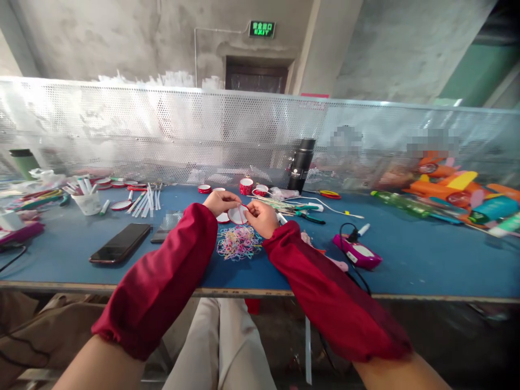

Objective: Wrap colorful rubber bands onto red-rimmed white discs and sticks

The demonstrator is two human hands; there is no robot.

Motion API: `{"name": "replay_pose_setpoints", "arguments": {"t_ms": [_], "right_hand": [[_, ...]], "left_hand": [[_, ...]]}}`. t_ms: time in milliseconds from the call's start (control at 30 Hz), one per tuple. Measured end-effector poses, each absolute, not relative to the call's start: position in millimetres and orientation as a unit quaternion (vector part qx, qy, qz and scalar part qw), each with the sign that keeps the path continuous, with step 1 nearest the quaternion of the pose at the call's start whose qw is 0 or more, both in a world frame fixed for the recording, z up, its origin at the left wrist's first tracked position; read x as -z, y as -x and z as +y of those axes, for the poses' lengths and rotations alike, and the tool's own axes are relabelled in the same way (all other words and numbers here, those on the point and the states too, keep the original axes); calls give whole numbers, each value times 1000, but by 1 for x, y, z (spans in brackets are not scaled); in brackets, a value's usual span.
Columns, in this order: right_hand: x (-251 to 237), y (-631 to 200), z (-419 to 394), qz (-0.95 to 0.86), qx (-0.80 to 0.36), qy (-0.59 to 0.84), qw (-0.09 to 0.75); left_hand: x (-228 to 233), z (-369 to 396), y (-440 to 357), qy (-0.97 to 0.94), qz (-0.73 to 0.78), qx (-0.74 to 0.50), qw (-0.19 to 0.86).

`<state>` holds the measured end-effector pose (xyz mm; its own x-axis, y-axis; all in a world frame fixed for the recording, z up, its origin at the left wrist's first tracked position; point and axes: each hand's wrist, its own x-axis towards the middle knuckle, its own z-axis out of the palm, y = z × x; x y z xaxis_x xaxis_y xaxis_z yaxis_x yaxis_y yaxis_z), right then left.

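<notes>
Above the blue table, my left hand point(221, 202) and my right hand point(263, 218) meet with their fingertips pinched at the rim of a small round white disc with a red edge point(236, 215). A thin red line crosses its face; whether it is a cord or part of the disc I cannot tell. Another white round piece point(223, 218) lies just behind, partly hidden by my left hand. Directly below both hands sits a loose pile of small multicoloured rubber bands point(239, 242).
A phone point(121, 244) lies to the left, near a cup of white sticks point(86, 202). Behind my hands stand red-patterned round pieces point(246, 186) and a black flask point(301, 165). Pliers point(311, 215) and a purple device with a cable point(358, 252) are at right, orange toys point(442, 187) farther off.
</notes>
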<state>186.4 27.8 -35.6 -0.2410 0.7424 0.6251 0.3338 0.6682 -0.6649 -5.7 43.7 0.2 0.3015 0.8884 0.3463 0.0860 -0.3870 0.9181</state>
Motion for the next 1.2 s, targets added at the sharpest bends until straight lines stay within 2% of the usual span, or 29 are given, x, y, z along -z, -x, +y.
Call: {"name": "replay_pose_setpoints", "arguments": {"t_ms": [267, 600, 967, 1200], "right_hand": [[32, -187, 39, -658, -341, 391, 545], [26, -189, 37, -593, -365, 408, 590], [30, -186, 38, -579, -376, 410, 596], [33, -185, 41, -583, -369, 416, 593]], "left_hand": [[10, 47, 1, -718, 340, -446, 412], [22, 60, -5, -768, 239, -454, 383], [10, 40, -10, -797, 304, -449, 267], [10, 36, -12, -786, 317, -451, 279]]}}
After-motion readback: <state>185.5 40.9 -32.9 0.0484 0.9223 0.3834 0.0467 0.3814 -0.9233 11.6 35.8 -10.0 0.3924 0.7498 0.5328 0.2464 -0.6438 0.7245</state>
